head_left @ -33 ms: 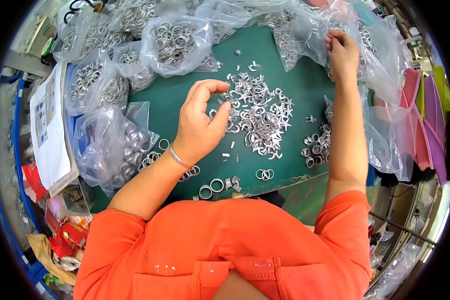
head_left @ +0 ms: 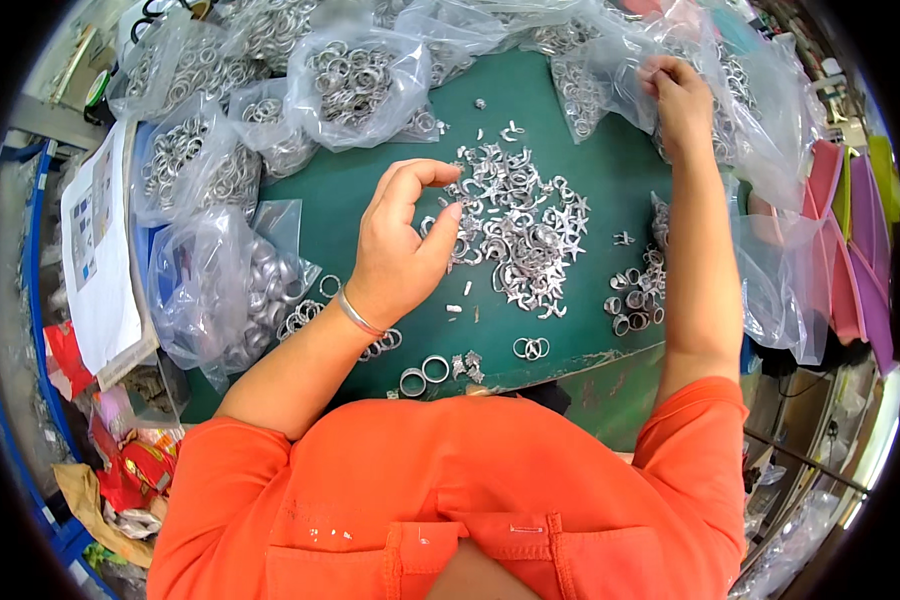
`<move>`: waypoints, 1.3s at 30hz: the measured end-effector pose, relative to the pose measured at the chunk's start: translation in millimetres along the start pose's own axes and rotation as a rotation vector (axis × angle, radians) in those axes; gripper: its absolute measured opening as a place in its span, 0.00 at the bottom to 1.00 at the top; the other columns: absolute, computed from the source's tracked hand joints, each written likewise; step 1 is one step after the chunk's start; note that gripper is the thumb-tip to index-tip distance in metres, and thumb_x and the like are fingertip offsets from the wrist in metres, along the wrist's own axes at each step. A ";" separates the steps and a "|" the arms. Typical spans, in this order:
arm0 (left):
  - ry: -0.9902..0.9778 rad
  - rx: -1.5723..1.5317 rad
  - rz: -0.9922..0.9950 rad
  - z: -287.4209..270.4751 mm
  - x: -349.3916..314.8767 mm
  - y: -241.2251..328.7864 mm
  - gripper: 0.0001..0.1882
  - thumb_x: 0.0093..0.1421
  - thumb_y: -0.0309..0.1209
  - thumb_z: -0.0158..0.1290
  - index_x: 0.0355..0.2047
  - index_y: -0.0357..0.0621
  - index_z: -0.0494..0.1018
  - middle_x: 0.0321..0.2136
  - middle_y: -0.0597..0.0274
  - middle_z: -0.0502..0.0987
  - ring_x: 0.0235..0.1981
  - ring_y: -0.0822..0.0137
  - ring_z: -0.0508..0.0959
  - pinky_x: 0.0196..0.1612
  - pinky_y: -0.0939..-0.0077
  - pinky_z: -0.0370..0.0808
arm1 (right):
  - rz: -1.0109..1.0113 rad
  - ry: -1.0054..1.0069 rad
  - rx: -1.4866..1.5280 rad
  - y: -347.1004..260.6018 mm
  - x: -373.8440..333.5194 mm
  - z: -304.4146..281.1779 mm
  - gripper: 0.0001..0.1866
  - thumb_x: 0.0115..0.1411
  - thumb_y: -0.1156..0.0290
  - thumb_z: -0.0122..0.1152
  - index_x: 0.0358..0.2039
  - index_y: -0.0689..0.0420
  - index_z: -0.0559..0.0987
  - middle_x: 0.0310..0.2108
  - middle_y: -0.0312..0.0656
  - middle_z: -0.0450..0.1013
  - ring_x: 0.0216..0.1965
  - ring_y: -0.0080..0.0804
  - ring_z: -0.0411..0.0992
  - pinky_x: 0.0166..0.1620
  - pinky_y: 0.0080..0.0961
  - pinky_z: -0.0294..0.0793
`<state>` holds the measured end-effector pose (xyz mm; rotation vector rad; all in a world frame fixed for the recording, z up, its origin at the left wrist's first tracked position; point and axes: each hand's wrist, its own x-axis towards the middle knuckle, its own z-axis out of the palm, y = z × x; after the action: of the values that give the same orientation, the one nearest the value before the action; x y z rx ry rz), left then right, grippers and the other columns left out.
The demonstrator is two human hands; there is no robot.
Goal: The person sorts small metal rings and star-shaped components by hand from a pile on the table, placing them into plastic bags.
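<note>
My left hand rests at the left edge of a loose pile of small silver metal pieces. Its fingers are curved with a gap between thumb and forefinger, and nothing shows between them. The pile mixes ring-like pieces, crescents and star shapes. My right hand reaches out to the far right, over clear plastic bags of silver rings. Its fingertips are pinched together and slightly blurred; what they hold, if anything, cannot be made out.
Open clear bags of rings line the back and left of the green table. Loose rings lie by the front edge, and wider rings beside my right forearm. Pink and purple folders stand at right, a printed sheet at left.
My right hand has shifted slightly to the left over the bags, its fingers still pinched. The left hand stays in place by the pile.
</note>
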<state>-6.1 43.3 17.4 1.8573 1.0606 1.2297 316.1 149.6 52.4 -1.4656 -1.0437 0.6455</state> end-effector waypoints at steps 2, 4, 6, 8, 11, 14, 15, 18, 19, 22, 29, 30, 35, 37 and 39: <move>-0.003 0.028 0.018 -2.0 -2.2 -2.4 0.14 0.52 0.21 0.53 0.41 0.38 0.71 0.39 0.59 0.75 0.42 0.64 0.75 0.45 0.73 0.70 | 0.188 -0.213 0.125 6.3 12.3 5.7 0.10 0.58 0.80 0.50 0.39 0.64 0.76 0.36 0.43 0.75 0.38 0.30 0.74 0.37 0.20 0.73; -0.025 0.079 0.050 -8.1 -0.7 -4.2 0.14 0.51 0.20 0.53 0.40 0.38 0.71 0.38 0.58 0.75 0.40 0.63 0.75 0.43 0.73 0.71 | -0.014 -0.208 -0.442 2.1 13.6 8.6 0.10 0.57 0.80 0.52 0.39 0.62 0.77 0.36 0.44 0.75 0.39 0.33 0.75 0.39 0.23 0.74; -0.058 0.094 0.065 -11.5 1.8 -9.6 0.13 0.51 0.20 0.53 0.39 0.37 0.71 0.37 0.57 0.75 0.39 0.63 0.76 0.42 0.74 0.72 | -0.216 -0.075 -0.761 4.5 19.8 9.4 0.10 0.54 0.77 0.55 0.38 0.59 0.78 0.34 0.48 0.75 0.38 0.39 0.75 0.41 0.29 0.73; -0.119 0.119 0.059 -12.2 3.1 -13.9 0.13 0.51 0.21 0.54 0.38 0.38 0.71 0.36 0.56 0.74 0.35 0.63 0.76 0.38 0.74 0.73 | -0.574 0.054 -0.658 -9.5 -12.2 22.2 0.10 0.53 0.77 0.56 0.37 0.58 0.79 0.33 0.48 0.75 0.37 0.41 0.74 0.41 0.31 0.73; -0.288 0.203 0.039 -4.7 0.0 -18.0 0.13 0.51 0.22 0.55 0.39 0.39 0.72 0.36 0.55 0.73 0.36 0.60 0.75 0.40 0.71 0.72 | -0.754 -0.224 -0.493 -5.1 -74.6 45.2 0.10 0.51 0.76 0.60 0.37 0.58 0.79 0.34 0.47 0.74 0.37 0.43 0.72 0.42 0.35 0.72; -0.328 0.324 0.141 15.3 -5.9 -23.2 0.16 0.47 0.23 0.59 0.37 0.40 0.72 0.35 0.54 0.71 0.39 0.54 0.72 0.43 0.65 0.70 | -0.619 -0.603 -0.563 11.7 -130.0 51.4 0.11 0.49 0.75 0.65 0.35 0.59 0.78 0.37 0.47 0.72 0.40 0.43 0.71 0.45 0.35 0.70; -0.347 0.354 0.148 19.7 -6.8 -24.9 0.16 0.46 0.22 0.60 0.37 0.40 0.72 0.34 0.54 0.71 0.39 0.53 0.72 0.44 0.64 0.70 | -0.595 -0.578 -0.606 22.0 -140.6 51.1 0.11 0.48 0.75 0.66 0.34 0.60 0.78 0.37 0.47 0.72 0.41 0.44 0.70 0.46 0.35 0.70; -0.357 0.353 0.138 23.0 -4.8 -36.8 0.12 0.46 0.20 0.58 0.33 0.40 0.72 0.34 0.54 0.71 0.38 0.52 0.72 0.43 0.64 0.70 | -0.455 -0.398 -0.546 32.6 -141.9 37.0 0.09 0.49 0.78 0.64 0.32 0.62 0.78 0.32 0.45 0.73 0.33 0.40 0.73 0.38 0.30 0.72; -0.357 0.343 0.130 22.7 -5.0 -40.2 0.11 0.46 0.19 0.57 0.32 0.40 0.72 0.34 0.54 0.71 0.38 0.52 0.72 0.43 0.64 0.70 | -0.365 -0.329 -0.513 35.0 -142.5 33.6 0.08 0.49 0.79 0.64 0.32 0.62 0.78 0.30 0.44 0.73 0.31 0.39 0.73 0.36 0.29 0.73; -0.311 0.311 0.110 21.0 -6.8 -39.4 0.11 0.47 0.19 0.56 0.32 0.40 0.72 0.34 0.54 0.71 0.38 0.51 0.72 0.43 0.64 0.70 | -0.302 -0.283 -0.500 31.6 -150.2 25.1 0.07 0.51 0.78 0.62 0.33 0.61 0.78 0.34 0.44 0.75 0.34 0.39 0.74 0.39 0.28 0.73; -0.364 0.285 0.137 24.1 -2.9 -18.6 0.10 0.46 0.19 0.57 0.31 0.39 0.72 0.34 0.54 0.71 0.38 0.52 0.72 0.43 0.64 0.70 | -0.661 -0.628 -0.558 22.2 -207.9 29.2 0.17 0.46 0.73 0.68 0.38 0.60 0.78 0.45 0.46 0.72 0.47 0.45 0.70 0.52 0.38 0.67; -0.392 0.311 0.143 25.0 -4.0 -20.6 0.10 0.46 0.19 0.57 0.30 0.39 0.72 0.34 0.54 0.71 0.38 0.52 0.72 0.43 0.63 0.70 | -0.600 -0.553 -0.550 22.9 -210.1 27.3 0.18 0.45 0.74 0.67 0.39 0.60 0.77 0.44 0.44 0.72 0.45 0.44 0.70 0.51 0.39 0.66; -0.389 0.314 0.166 27.2 -4.4 -32.6 0.08 0.46 0.19 0.57 0.27 0.38 0.71 0.32 0.54 0.71 0.36 0.52 0.72 0.40 0.64 0.70 | -0.593 -0.410 -0.542 29.3 -212.1 26.2 0.13 0.45 0.78 0.66 0.34 0.59 0.77 0.39 0.43 0.73 0.40 0.44 0.70 0.45 0.36 0.68; -0.353 0.304 0.170 26.5 -5.3 -33.7 0.07 0.47 0.19 0.56 0.27 0.38 0.71 0.30 0.55 0.71 0.34 0.52 0.73 0.38 0.65 0.71 | -0.658 -0.465 -0.430 33.0 -211.0 31.2 0.10 0.46 0.80 0.64 0.31 0.60 0.77 0.36 0.43 0.73 0.39 0.43 0.71 0.43 0.34 0.69; -0.308 0.243 0.115 24.3 -3.7 -31.2 0.05 0.49 0.19 0.55 0.27 0.37 0.71 0.28 0.55 0.71 0.31 0.54 0.73 0.36 0.67 0.71 | -0.645 -0.409 -0.399 24.8 -200.3 37.3 0.08 0.48 0.82 0.62 0.30 0.60 0.76 0.34 0.43 0.74 0.37 0.43 0.71 0.42 0.32 0.69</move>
<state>7.5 51.9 -18.9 2.2346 0.9758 0.8666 199.8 -6.6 -12.3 -1.2297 -1.9440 0.2736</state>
